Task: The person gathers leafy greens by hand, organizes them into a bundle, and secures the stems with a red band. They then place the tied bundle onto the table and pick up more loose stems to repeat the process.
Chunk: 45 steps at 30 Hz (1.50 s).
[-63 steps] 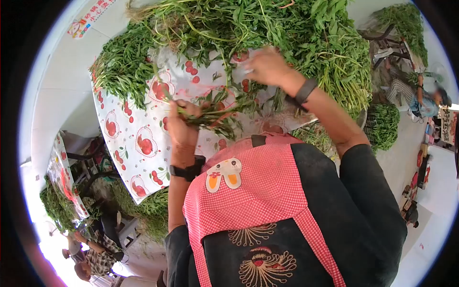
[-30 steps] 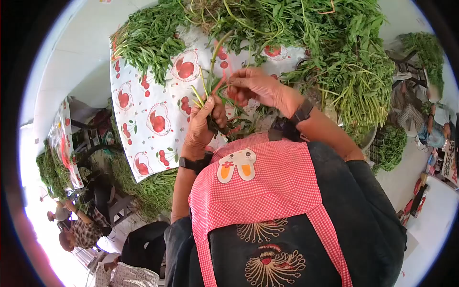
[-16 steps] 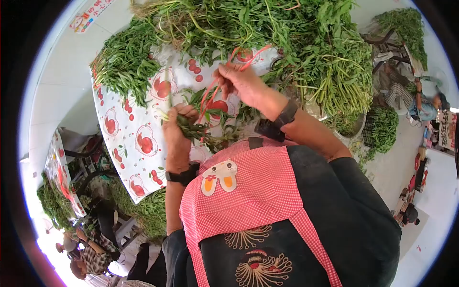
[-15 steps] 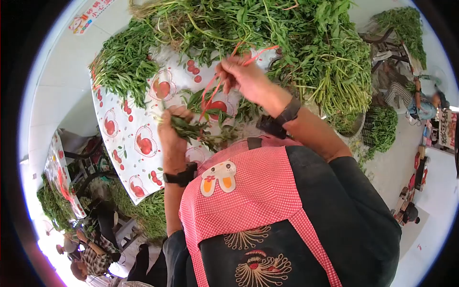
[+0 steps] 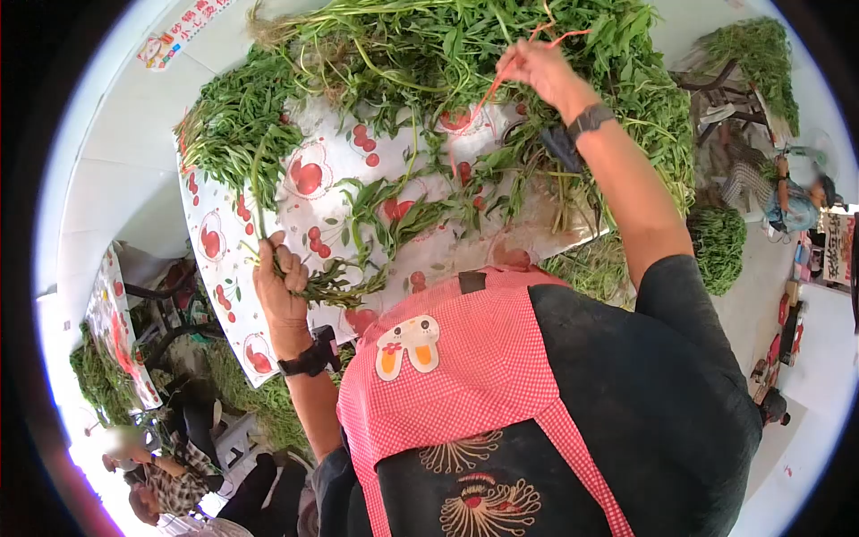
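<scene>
My left hand (image 5: 279,291) grips a small bunch of leafy greens (image 5: 344,288) low over the left side of the table, pale stems at the thumb and leaves trailing right. Further away, at the upper right, my right hand (image 5: 544,73) pinches thin red plastic strips (image 5: 490,94) that dangle toward the table. Loose leafy stems (image 5: 398,210) lie across the middle of the cherry-patterned tablecloth (image 5: 246,309). Behind my right hand rises a large heap of greens (image 5: 447,40).
A pile of greens (image 5: 237,121) lies at the table's left end. More greens (image 5: 716,246) stand on the floor at right. One person (image 5: 792,192) is at the right; another person (image 5: 170,483) sits at lower left. A side table (image 5: 116,331) holds red strips.
My right hand has moved up and to the right with the red strips, away from my left hand. My left hand has shifted down and left with the greens.
</scene>
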### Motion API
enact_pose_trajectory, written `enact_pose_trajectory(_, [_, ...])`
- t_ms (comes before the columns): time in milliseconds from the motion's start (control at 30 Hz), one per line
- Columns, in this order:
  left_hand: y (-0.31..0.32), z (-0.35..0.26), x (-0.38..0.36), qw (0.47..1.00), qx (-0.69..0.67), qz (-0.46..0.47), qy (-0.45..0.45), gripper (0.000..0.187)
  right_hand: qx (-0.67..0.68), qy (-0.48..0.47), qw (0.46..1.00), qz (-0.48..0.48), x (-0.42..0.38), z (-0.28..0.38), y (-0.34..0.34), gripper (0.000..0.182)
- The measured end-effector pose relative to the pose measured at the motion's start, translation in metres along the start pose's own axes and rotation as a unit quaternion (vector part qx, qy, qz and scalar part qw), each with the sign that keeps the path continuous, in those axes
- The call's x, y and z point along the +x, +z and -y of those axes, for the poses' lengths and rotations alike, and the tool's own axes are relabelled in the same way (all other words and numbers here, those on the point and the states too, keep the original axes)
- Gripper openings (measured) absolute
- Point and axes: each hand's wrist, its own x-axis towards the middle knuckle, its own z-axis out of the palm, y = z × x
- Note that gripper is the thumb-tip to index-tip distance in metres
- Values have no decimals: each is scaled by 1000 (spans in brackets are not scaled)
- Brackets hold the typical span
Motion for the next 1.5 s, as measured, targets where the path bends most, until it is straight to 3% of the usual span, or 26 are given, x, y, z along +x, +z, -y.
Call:
enact_pose_trajectory(100, [28, 4, -11, 997, 78, -6, -9, 33, -18, -103, 994, 9, 32, 20, -15, 32])
enact_pose_trajectory(167, [38, 7, -14, 994, 109, 19, 0, 35, -64, 13, 993, -93, 7, 57, 1, 19])
enact_pose_trajectory(200, [42, 10, -16, 992, 125, 28, -7, 35, -64, 15, 994, -93, 17, 56, -6, 19])
enact_pose_trajectory(233, [46, 12, -18, 989, 140, 36, -11, 35, -344, 2, 939, -28, 34, 57, -15, 19])
enact_pose_trajectory(267, [49, 14, -20, 985, 166, 34, -26, 37, -594, -17, 803, 40, 48, 57, -15, 18])
enact_pose_trajectory(300, [53, 18, -21, 984, 168, 54, -38, 38, -592, -22, 804, 49, 35, 67, 1, 18])
enact_pose_trajectory(367, [60, 30, -20, 982, 169, 62, -49, 38, -747, -53, 661, 39, -32, 109, 39, 21])
enact_pose_trajectory(400, [64, 34, -19, 983, 156, 77, -54, 38, -746, -83, 660, 28, -50, 116, 48, 24])
enact_pose_trajectory(467, [76, 40, -18, 984, 142, 88, -63, 38, -657, -286, 697, 23, -53, 83, 39, 29])
enact_pose_trajectory(500, [78, 43, -17, 984, 142, 85, -61, 38, -576, -310, 754, 61, -67, 67, 49, 29])
enact_pose_trajectory(533, [79, 46, -15, 982, 132, 111, -71, 36, -468, -253, 838, 125, -90, 49, 66, 33])
enact_pose_trajectory(567, [80, 48, -15, 980, 122, 137, -81, 33, -346, -106, 905, 224, -112, 39, 81, 38])
enact_pose_trajectory(600, [87, 46, -16, 973, 139, 164, -78, 34, -198, -17, 944, 264, -127, 21, 91, 49])
enact_pose_trajectory(633, [91, 47, -17, 974, 140, 162, -78, 34, -80, 34, 956, 279, -129, 4, 98, 56])
enact_pose_trajectory(700, [95, 51, -18, 965, 171, 174, -93, 35, 46, 64, 964, 255, -129, -19, 107, 47])
enact_pose_trajectory(733, [97, 53, -17, 963, 179, 179, -92, 35, 50, 65, 964, 254, -128, -26, 111, 47])
enact_pose_trajectory(800, [104, 55, -20, 968, 172, 167, -79, 36, 130, -9, 961, 245, -128, -31, 118, 33])
enact_pose_trajectory(900, [104, 57, -16, 975, 152, 145, -77, 38, 249, -10, 938, 241, -134, -26, 119, 28])
enact_pose_trajectory(933, [106, 60, -15, 986, 131, 92, -52, 39, 283, -12, 926, 250, -129, -26, 112, 31])
enact_pose_trajectory(967, [110, 62, -16, 993, 108, 38, -28, 40, 274, 6, 947, 168, -136, -9, 113, 33])
enact_pose_trajectory(1033, [110, 56, -18, 997, 73, 6, -9, 40, 299, -7, 932, 205, -125, -5, 91, 35])
enact_pose_trajectory(1100, [97, 49, -17, 987, 94, 132, 1, 39, 234, -9, 952, 198, -138, 7, 90, 38])
enact_pose_trajectory(1200, [98, 56, -16, 980, 119, 156, -34, 37, 17, 72, 973, 220, -167, -1, 117, 35])
enact_pose_trajectory(1300, [108, 62, -17, 972, 154, 174, -37, 36, 28, 46, 971, 233, -180, -34, 138, 34])
enact_pose_trajectory(1500, [113, 68, -18, 954, 201, 211, -73, 34, 52, 25, 966, 252, -189, -32, 145, 29])
